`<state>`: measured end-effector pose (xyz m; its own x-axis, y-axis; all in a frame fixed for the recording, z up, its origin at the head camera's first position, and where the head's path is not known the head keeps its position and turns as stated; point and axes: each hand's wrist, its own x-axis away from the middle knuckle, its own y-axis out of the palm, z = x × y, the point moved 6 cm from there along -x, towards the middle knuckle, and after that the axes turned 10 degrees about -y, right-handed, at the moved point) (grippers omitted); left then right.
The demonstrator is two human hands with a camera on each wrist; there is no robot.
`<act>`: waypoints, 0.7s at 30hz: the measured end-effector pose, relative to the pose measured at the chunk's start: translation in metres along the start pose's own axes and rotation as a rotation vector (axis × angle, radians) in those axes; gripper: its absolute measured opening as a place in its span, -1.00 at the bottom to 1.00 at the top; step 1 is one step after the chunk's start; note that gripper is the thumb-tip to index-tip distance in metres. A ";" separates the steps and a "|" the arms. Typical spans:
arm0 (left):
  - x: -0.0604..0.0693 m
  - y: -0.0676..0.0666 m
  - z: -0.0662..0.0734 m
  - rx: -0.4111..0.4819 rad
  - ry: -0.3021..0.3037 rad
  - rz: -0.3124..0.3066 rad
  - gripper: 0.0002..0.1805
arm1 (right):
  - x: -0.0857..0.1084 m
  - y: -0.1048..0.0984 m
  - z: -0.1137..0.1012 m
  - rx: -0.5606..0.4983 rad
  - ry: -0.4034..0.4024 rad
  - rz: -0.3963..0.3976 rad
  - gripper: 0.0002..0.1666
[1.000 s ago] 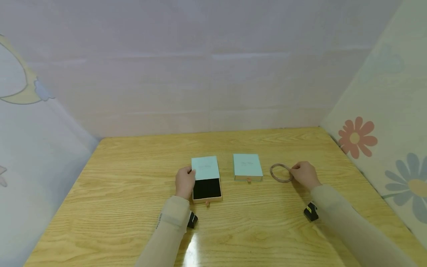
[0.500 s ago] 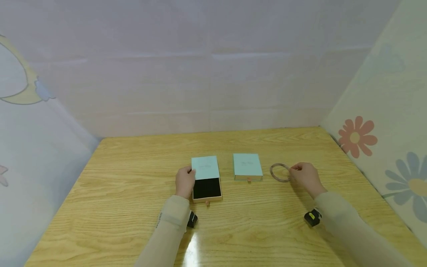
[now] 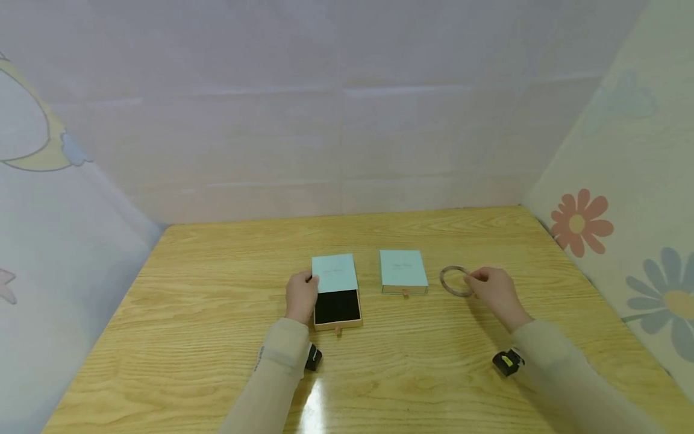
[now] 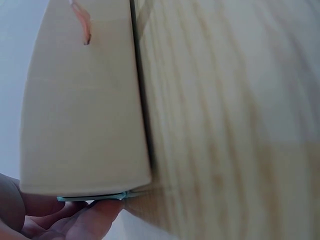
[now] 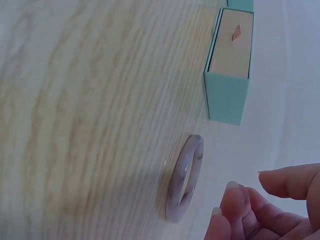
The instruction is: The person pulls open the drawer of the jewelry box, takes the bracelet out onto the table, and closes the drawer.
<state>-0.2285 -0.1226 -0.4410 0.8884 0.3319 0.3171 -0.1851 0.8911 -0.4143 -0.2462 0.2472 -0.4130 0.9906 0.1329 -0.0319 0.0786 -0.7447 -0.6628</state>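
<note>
My left hand point(image 3: 300, 297) grips the left side of a pale blue jewelry box point(image 3: 334, 274), its thumb at the sleeve's edge. The box's drawer point(image 3: 337, 308) is pulled partway out toward me and shows a black lining. In the left wrist view the drawer's beige front point(image 4: 85, 110) is close, with fingers point(image 4: 95, 220) against the box's side. A marbled, pale mauve bangle point(image 5: 185, 177) lies flat on the table. Just right of it hovers my right hand point(image 3: 493, 292); in the right wrist view its thumb and fingers are parted, apart from the bangle and holding nothing.
A second pale blue box point(image 3: 403, 269), its drawer pushed in, sits between the first box and the bangle. The wood-grain table point(image 3: 412, 374) meets a pale backdrop point(image 3: 341, 150) behind and a flower-printed one point(image 3: 629, 241) on the right.
My right hand has shifted slightly toward me and its fingers have come away from the bangle, which stays put. The left hand and both boxes hold still.
</note>
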 end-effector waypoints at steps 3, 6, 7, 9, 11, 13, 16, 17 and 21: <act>-0.001 0.000 -0.001 0.001 0.000 0.003 -0.60 | 0.002 0.002 -0.003 0.000 0.006 -0.003 -0.62; -0.001 0.000 -0.001 0.006 -0.003 0.005 -0.60 | 0.004 0.004 -0.004 -0.007 0.012 -0.013 -0.62; -0.001 0.000 0.000 0.009 -0.003 0.005 -0.60 | 0.005 0.005 -0.004 -0.010 0.010 -0.014 -0.62; -0.001 0.000 0.000 0.013 -0.003 0.003 -0.60 | 0.006 0.006 -0.006 -0.014 0.005 -0.011 -0.63; -0.001 0.001 0.001 0.016 -0.003 -0.001 -0.60 | 0.007 0.008 -0.009 -0.022 -0.010 -0.005 -0.65; -0.001 0.000 0.001 0.016 -0.002 0.002 -0.60 | 0.008 0.011 -0.012 -0.029 -0.032 -0.003 -0.66; -0.001 0.000 0.000 0.018 -0.001 0.004 -0.60 | 0.010 0.016 -0.018 -0.033 -0.064 -0.008 -0.66; 0.000 -0.001 0.000 0.017 0.001 0.004 -0.60 | 0.011 0.017 -0.019 -0.035 -0.070 -0.011 -0.66; 0.000 -0.001 -0.001 0.024 0.000 -0.002 -0.60 | 0.012 0.020 -0.024 -0.034 -0.096 -0.007 -0.66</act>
<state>-0.2276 -0.1237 -0.4408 0.8886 0.3305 0.3181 -0.1937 0.8989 -0.3930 -0.2300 0.2183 -0.4089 0.9749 0.1989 -0.0996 0.0910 -0.7654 -0.6371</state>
